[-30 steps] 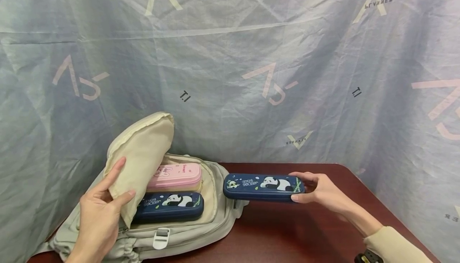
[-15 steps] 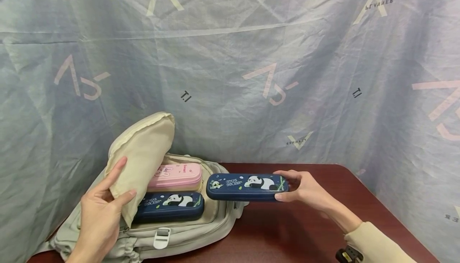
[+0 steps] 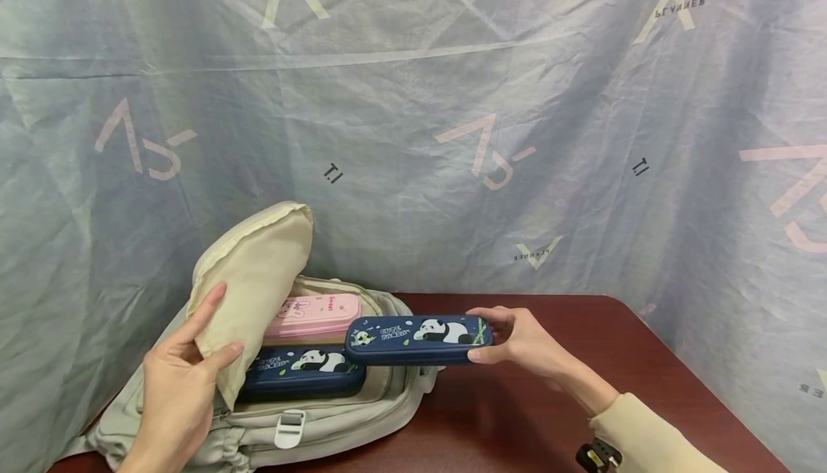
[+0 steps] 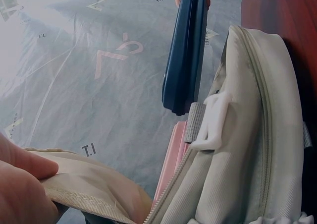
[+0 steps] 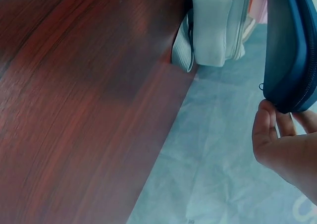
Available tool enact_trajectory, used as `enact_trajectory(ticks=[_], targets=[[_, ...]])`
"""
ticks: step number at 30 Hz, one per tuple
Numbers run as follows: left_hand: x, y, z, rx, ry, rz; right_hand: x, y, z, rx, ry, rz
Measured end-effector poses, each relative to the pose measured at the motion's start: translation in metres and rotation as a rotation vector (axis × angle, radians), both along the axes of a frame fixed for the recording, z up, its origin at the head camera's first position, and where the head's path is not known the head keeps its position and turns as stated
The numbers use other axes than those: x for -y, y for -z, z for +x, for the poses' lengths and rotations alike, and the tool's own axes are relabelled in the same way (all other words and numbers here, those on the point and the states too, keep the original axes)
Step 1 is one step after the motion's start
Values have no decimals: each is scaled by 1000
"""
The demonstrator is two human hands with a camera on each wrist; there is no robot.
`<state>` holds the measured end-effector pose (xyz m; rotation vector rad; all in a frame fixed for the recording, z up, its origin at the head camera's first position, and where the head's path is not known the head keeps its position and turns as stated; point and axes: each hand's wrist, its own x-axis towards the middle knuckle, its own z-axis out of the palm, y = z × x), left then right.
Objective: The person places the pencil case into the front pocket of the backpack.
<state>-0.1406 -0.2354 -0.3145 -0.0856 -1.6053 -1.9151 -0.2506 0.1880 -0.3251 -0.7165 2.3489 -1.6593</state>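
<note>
A pale grey-green backpack [image 3: 336,438] lies on the table with its front panel folded back. My left hand [image 3: 184,380] pinches the edge of its cream flap [image 3: 258,272] and holds it up. Inside lie a pink pencil case [image 3: 323,314] with a rabbit print and a navy panda pencil case [image 3: 304,380], both partly covered by the flap. My right hand [image 3: 523,340] grips the right end of a second navy panda pencil case [image 3: 413,351], held level above the bag's right side. Its left end overlaps the lower navy case in the head view; whether they touch I cannot tell.
The dark red wooden table [image 3: 517,415] extends right of the bag. A grey printed cloth [image 3: 413,136] hangs behind and at both sides. A white buckle [image 3: 290,430] sits on the bag's near side, and a strap [image 5: 183,48] hangs at its end.
My right hand has moved left with the navy panda pencil case, from beside the bag to over its opening. The left hand and flap have stayed in place.
</note>
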Motion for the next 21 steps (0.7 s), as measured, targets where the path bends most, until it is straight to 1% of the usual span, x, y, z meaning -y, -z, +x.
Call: enact_trajectory(ticks=[7, 12, 21], targets=[[0, 0, 0, -7, 4, 12, 16, 2, -1, -15, -23, -22], [0, -1, 0, 0, 0, 10, 30, 4, -1, -21, -22, -43], [-1, -1, 0, 5, 5, 23, 52, 7, -1, -4, -36, -75]])
